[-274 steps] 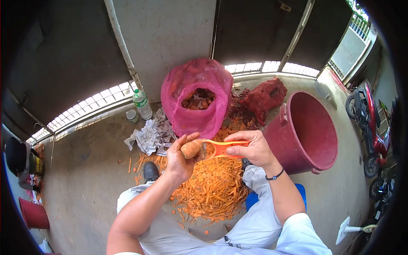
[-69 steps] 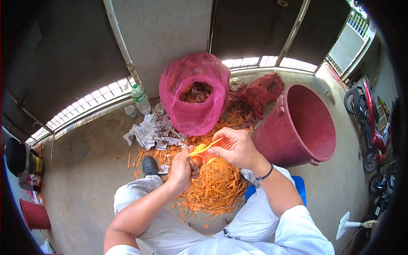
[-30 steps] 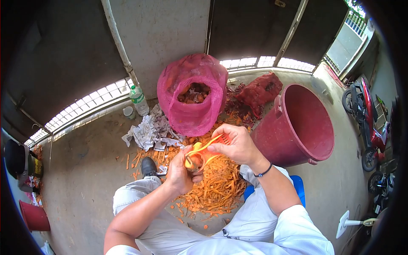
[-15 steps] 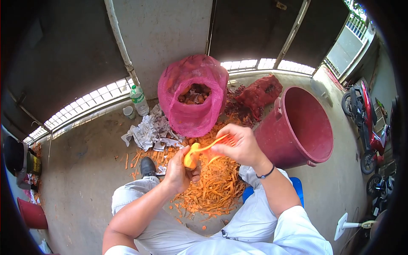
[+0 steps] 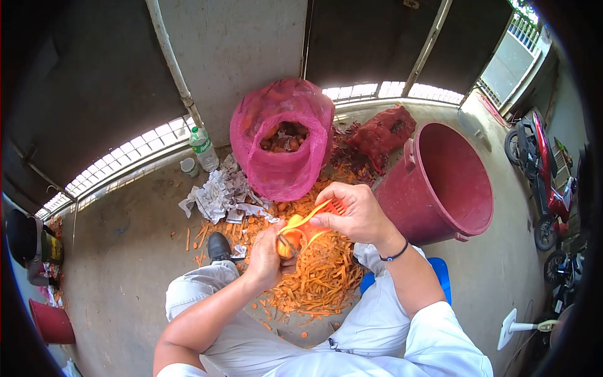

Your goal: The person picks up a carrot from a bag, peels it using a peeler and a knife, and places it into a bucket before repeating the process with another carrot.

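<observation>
My left hand (image 5: pixel 264 256) is wrapped around a peeled orange carrot (image 5: pixel 286 247), whose darker end points toward me. In my right hand (image 5: pixel 359 217) is an orange peeler (image 5: pixel 308 221) with a slotted handle, pinched between thumb and fingers. The peeler's front end overlaps the carrot in this view. Below both hands, between my legs, lies a heap of carrot peelings (image 5: pixel 326 273).
Beyond my hands stands a pink mesh bag (image 5: pixel 282 179) with carrots inside. A red mesh sack (image 5: pixel 383 135) lies behind a tilted maroon bucket (image 5: pixel 402 201) at the right. Crumpled paper (image 5: pixel 220 195), a plastic bottle (image 5: pixel 203 151) and a cup (image 5: pixel 188 166) are at the left.
My right hand has slowed from a blur, with the peeler's handle now sharp. The carrot has turned in my left hand so its end faces me more.
</observation>
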The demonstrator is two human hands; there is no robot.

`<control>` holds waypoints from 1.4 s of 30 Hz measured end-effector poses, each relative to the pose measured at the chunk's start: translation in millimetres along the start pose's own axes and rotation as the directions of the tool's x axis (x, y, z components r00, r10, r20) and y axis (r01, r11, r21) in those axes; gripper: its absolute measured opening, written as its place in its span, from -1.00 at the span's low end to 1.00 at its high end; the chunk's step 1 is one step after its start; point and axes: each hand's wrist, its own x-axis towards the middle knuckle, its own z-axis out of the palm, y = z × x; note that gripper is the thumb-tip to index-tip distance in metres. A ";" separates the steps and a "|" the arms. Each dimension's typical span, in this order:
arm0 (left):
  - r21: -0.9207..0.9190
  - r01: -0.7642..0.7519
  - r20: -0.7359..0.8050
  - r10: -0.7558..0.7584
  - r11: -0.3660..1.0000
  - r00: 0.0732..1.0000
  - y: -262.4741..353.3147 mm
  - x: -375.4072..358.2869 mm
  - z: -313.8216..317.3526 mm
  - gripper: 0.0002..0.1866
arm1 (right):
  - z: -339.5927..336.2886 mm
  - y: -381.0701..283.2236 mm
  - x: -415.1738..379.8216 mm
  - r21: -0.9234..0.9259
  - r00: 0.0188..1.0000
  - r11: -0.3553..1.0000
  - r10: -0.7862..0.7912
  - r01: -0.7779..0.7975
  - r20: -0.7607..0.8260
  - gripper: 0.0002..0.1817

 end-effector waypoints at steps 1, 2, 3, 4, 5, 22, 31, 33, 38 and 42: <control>0.011 0.028 -0.006 -0.028 1.000 1.000 2.0 -2.4 2.8 -0.59 | -5.8 5.9 2.1 0.001 1.000 1.000 0.000 0.000 -0.003 -0.78; 0.013 0.030 -0.005 -0.030 0.999 1.000 -0.3 -0.5 -5.3 -0.59 | -13.7 18.2 5.3 -0.002 0.995 1.000 -0.025 0.025 -0.092 -0.78; 0.035 0.062 0.114 -0.066 0.997 0.991 -4.9 3.5 -20.1 -0.58 | -22.6 29.5 7.9 -0.010 0.983 0.999 -0.050 0.049 -0.179 -0.79; 0.059 0.092 0.232 -0.103 0.994 0.967 -3.8 4.0 -22.7 -0.56 | -32.7 37.0 10.1 -0.043 0.969 0.999 0.010 -0.021 -0.247 -0.80; 0.062 0.092 0.235 -0.104 0.994 0.966 -5.2 4.5 -22.2 -0.56 | -41.2 44.6 11.9 -0.070 0.946 0.993 0.066 -0.093 -0.317 -0.81; 0.026 0.018 -0.077 -0.016 0.999 0.997 4.8 11.8 -6.2 -0.66 | 17.9 3.3 -1.7 -0.067 0.993 0.991 -0.115 0.112 -0.039 -0.72; 0.066 -0.009 0.025 0.007 0.998 1.000 4.4 6.6 -13.4 -0.68 | -0.6 15.4 1.2 0.100 0.999 0.995 0.026 -0.022 -0.042 -0.77; 0.100 -0.018 0.101 0.008 0.995 0.995 5.0 8.1 -9.0 -0.66 | -6.7 23.3 4.7 0.094 0.997 0.995 0.028 -0.020 -0.076 -0.77; -0.147 -0.051 -0.106 0.035 0.988 0.994 -21.6 46.5 -27.3 -0.55 | -6.0 72.1 18.1 0.351 0.977 0.928 0.178 -0.127 -0.115 -0.81; 0.079 -0.150 -0.232 0.165 0.985 0.959 -32.6 68.4 -64.7 -0.69 | -57.7 82.3 14.9 0.434 0.859 0.894 0.131 0.113 -0.495 -0.81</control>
